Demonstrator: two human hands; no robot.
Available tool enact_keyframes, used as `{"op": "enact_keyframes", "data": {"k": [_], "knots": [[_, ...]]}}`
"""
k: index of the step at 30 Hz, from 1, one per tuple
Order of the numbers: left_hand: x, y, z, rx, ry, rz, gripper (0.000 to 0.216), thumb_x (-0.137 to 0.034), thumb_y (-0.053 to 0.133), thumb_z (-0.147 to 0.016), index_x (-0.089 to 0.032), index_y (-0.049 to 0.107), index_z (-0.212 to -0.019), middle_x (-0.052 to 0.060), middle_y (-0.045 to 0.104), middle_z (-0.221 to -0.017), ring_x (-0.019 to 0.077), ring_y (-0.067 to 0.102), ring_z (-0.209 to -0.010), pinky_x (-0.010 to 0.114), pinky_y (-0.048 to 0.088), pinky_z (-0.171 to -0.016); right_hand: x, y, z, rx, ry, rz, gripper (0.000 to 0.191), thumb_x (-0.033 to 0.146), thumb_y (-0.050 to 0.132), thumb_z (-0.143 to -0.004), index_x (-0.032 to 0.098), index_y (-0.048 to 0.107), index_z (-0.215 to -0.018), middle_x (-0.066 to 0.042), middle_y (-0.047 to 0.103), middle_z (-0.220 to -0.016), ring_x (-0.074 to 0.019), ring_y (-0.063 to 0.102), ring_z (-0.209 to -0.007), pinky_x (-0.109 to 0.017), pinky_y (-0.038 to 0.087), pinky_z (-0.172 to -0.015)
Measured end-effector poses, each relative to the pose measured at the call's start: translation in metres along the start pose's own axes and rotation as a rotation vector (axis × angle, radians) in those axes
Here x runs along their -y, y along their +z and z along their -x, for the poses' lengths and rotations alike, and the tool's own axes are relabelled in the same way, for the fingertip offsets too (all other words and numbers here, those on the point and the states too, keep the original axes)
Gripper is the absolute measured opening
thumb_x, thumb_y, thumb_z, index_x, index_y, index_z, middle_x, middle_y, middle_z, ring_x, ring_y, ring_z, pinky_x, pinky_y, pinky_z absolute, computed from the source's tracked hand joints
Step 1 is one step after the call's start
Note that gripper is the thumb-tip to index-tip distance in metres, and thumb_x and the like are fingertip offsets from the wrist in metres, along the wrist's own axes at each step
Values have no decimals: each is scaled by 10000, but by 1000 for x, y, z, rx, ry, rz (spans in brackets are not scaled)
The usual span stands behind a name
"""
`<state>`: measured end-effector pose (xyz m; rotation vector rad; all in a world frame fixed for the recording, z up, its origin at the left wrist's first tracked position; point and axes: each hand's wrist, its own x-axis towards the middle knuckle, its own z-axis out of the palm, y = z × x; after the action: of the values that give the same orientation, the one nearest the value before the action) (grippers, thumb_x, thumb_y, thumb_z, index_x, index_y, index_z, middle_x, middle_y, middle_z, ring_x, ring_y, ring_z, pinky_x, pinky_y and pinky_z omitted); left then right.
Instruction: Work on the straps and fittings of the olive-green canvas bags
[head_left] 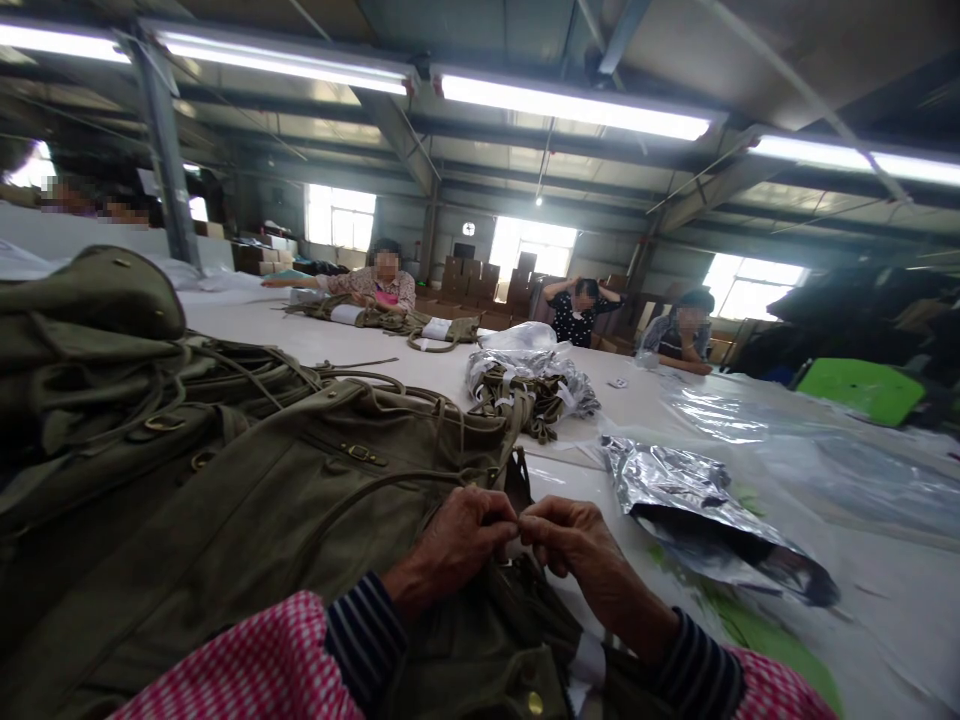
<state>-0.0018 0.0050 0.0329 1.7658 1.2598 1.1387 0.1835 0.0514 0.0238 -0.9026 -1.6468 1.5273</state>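
Note:
An olive-green bag (247, 520) with cord handles and a small brass buckle (360, 453) lies in front of me. Over its right side, my left hand (466, 532) is closed in a pinch. Fingertip to fingertip with it, my right hand (581, 555) pinches too. Whatever sits between the fingers is too small to make out; a bit of white shows just below them. A dark strap end (519, 480) rises behind the fingertips. Beneath my right forearm, a white paper wrap (587, 660) goes round part of the olive material.
More olive bags (82, 310) are piled at the left. A silver foil bag (697, 500) lies at the right, and foil-wrapped straps (525, 385) sit farther back. Clear plastic sheets (862, 470) cover the right side. Several people are around the white table (442, 372).

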Motion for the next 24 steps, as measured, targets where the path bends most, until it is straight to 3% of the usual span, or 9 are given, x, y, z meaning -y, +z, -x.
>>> {"op": "enact_keyframes", "data": {"k": [14, 24], "knots": [[5, 4, -2, -72, -130, 243, 172, -283, 623, -695, -127, 693, -679, -3, 586, -571, 132, 513, -554, 241, 367, -556, -5, 1, -7, 33, 56, 5, 411, 526, 769, -747, 120, 701, -756, 18, 558, -509, -48, 365, -405, -212, 195, -428], [2, 3, 1, -42, -60, 109, 166, -246, 594, -711, -128, 705, -679, -6, 584, -589, 132, 513, -588, 249, 365, -591, -2, 2, -4, 27, 44, 4, 351, 460, 783, -732, 119, 698, -718, 13, 583, -517, -47, 386, -414, -200, 220, -426]]}}
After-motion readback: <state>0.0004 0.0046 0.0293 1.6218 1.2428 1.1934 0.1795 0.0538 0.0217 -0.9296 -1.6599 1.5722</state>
